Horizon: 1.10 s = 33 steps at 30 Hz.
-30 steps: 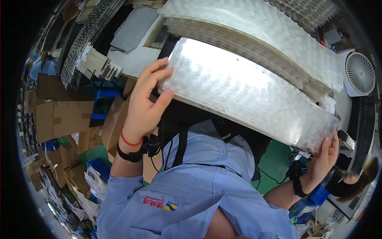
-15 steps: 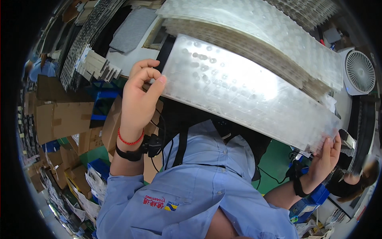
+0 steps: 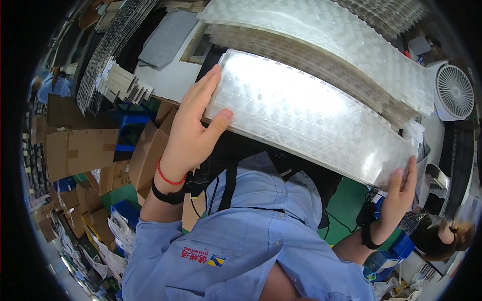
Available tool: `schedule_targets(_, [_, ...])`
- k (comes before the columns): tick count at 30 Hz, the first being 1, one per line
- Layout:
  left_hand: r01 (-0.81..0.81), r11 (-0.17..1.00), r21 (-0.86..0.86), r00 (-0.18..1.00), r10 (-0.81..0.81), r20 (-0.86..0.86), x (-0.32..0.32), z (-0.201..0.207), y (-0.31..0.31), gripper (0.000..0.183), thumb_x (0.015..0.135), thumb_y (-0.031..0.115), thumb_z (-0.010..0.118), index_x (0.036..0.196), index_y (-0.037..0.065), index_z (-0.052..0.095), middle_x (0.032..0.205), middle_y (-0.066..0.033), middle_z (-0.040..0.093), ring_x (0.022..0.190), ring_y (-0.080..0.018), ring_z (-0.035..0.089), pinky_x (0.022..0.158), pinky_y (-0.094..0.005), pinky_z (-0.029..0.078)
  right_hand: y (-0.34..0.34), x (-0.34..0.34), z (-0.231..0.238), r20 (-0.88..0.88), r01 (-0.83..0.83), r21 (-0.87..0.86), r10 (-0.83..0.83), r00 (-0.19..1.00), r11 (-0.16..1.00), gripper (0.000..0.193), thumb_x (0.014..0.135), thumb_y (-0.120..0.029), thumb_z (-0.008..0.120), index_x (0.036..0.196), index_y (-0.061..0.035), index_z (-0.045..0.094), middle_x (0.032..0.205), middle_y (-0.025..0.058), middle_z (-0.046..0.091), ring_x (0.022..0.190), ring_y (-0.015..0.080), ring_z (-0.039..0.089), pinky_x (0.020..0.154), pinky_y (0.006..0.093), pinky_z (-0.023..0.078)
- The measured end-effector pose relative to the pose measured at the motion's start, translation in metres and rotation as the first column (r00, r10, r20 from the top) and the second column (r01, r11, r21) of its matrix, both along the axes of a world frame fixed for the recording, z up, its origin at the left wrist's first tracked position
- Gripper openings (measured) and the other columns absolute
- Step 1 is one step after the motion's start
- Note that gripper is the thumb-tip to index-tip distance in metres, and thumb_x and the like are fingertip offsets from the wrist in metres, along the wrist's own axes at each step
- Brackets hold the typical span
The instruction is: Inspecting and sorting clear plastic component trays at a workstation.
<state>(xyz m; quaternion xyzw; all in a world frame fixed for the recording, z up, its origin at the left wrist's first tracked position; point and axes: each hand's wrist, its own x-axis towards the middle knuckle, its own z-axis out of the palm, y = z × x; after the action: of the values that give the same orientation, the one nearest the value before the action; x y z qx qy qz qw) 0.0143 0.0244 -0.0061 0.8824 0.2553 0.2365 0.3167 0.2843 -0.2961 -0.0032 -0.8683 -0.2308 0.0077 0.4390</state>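
A long, clear plastic sheet (image 3: 296, 110) lies slanted in front of me, its left end farther away and its right end nearer. Bright reflections, round spots and fine lines show on it; whether it is one sheet or a stack I cannot tell. My left hand (image 3: 197, 120) holds the left end, fingers stretched along the short edge and thumb at the near corner. At the other end, my right hand (image 3: 400, 193) grips the right edge, with fingers and thumb pointing up along it.
Beyond the sheet lies a tall stack of dimpled translucent sheets (image 3: 321, 35). A white fan (image 3: 453, 90) stands at the right. Grey cloth (image 3: 168, 39) and stacked strips (image 3: 120, 83) are at the far left. Cardboard boxes (image 3: 80, 150) stand on the left, and another person (image 3: 444, 236) is at the right edge.
My left hand has turned from a pinch at the corner to stretched fingers along the end. The right hand has shifted slightly left, and the sheet's tilt and reflections have changed.
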Motion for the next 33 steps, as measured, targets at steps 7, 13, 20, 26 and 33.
schedule_targets(7, [-0.048, 0.961, -0.271, 0.987, 0.087, 0.134, 0.003, 0.000, -0.006, 0.064, 0.090, 0.016, 0.061, 0.142, -0.007, 0.032, 0.146, -0.0240, 0.036, 0.136, -0.0337, 0.035, 0.111, -0.0381, 0.028, 0.009, -0.010, 0.008, -0.120, 0.026, 0.241, 0.003, 0.993, 0.970, 0.051, 0.093, -0.011, 0.055, 0.139, 0.0020, 0.041, 0.141, 0.0199, 0.044, 0.129, 0.0253, 0.042, 0.108, 0.0335, 0.029])
schedule_targets(13, [-0.016, 0.989, -0.146, 0.997, 0.025, 0.066, 0.001, -0.001, -0.005, 0.063, 0.091, 0.015, 0.059, 0.142, -0.008, 0.030, 0.148, -0.0247, 0.033, 0.137, -0.0328, 0.035, 0.111, -0.0372, 0.028, 0.005, -0.005, 0.000, -0.052, -0.029, 0.221, 0.041, 0.998, 0.975, 0.051, 0.094, -0.011, 0.053, 0.139, 0.0068, 0.039, 0.144, 0.0184, 0.041, 0.134, 0.0245, 0.038, 0.109, 0.0339, 0.028])
schedule_targets(20, [0.018, 0.980, -0.200, 0.999, -0.011, 0.037, 0.000, 0.006, -0.002, 0.067, 0.091, 0.016, 0.059, 0.144, -0.007, 0.026, 0.147, -0.0247, 0.034, 0.137, -0.0315, 0.035, 0.111, -0.0363, 0.028, 0.010, -0.006, -0.003, -0.236, 0.048, 0.485, 0.078, 0.969, 0.873, 0.058, 0.097, -0.021, 0.051, 0.143, 0.0077, 0.030, 0.148, 0.0180, 0.034, 0.134, 0.0242, 0.037, 0.109, 0.0338, 0.028])
schedule_targets(26, [0.084, 0.991, -0.107, 0.996, -0.086, -0.017, -0.001, 0.015, 0.001, 0.081, 0.082, 0.016, 0.070, 0.146, -0.004, 0.024, 0.148, -0.0237, 0.033, 0.137, -0.0320, 0.035, 0.111, -0.0361, 0.028, 0.005, -0.001, -0.005, -0.130, -0.197, 0.414, 0.272, 0.954, 0.889, 0.081, 0.090, -0.040, 0.060, 0.146, 0.0061, 0.024, 0.146, 0.0198, 0.036, 0.132, 0.0246, 0.039, 0.109, 0.0344, 0.029])
schedule_targets(33, [0.033, 0.984, -0.177, 0.997, -0.046, -0.068, -0.004, 0.010, 0.010, 0.090, 0.073, 0.015, 0.077, 0.146, -0.001, 0.027, 0.151, -0.0201, 0.031, 0.138, -0.0303, 0.034, 0.112, -0.0378, 0.028, 0.013, -0.007, 0.008, -0.165, -0.226, 0.313, 0.288, 0.943, 0.922, 0.120, 0.065, -0.051, 0.081, 0.149, 0.0039, 0.015, 0.152, 0.0213, 0.024, 0.137, 0.0294, 0.031, 0.110, 0.0384, 0.028])
